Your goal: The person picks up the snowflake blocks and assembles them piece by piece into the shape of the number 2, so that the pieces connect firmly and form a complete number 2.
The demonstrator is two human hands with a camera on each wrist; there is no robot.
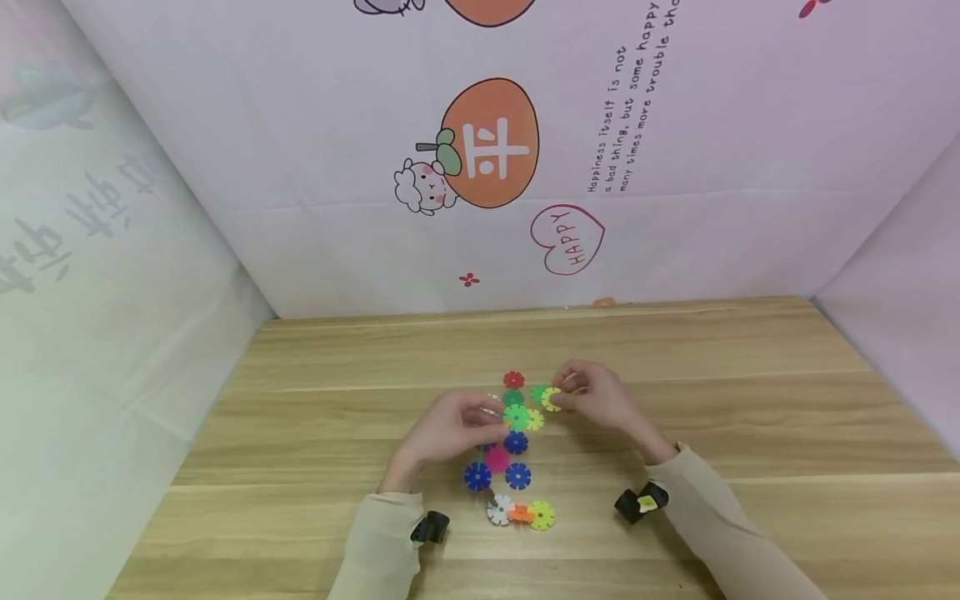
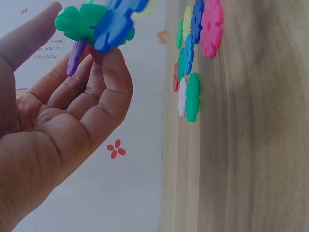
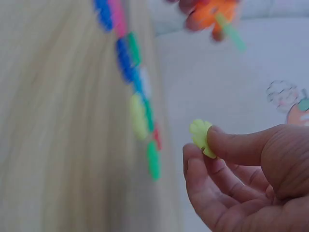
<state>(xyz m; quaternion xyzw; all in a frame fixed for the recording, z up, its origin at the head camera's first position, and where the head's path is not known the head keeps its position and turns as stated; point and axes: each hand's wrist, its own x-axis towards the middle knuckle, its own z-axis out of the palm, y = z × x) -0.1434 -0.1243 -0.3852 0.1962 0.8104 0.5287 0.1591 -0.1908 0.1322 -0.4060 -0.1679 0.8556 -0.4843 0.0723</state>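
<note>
Plastic notched flower discs are the things being handled. My left hand [image 1: 457,427] grips a small cluster of joined discs above the table. In the left wrist view the cluster shows a green disc [image 2: 79,23], a blue disc [image 2: 118,24] and a purple disc [image 2: 76,57] standing at angles. An orange disc [image 3: 212,13] of it appears blurred in the right wrist view. My right hand [image 1: 600,398] pinches a single yellow disc [image 3: 202,137] between thumb and fingers, raised off the table to the right of the cluster. The two hands are apart.
Loose discs lie on the wooden table [image 1: 337,367] between and below the hands: a red disc [image 1: 513,380], a pink disc [image 1: 497,459] and several blue, green and yellow ones. Nearer me are a white disc [image 1: 499,509] and an orange disc [image 1: 521,513]. A printed cloth [image 1: 322,167] hangs behind.
</note>
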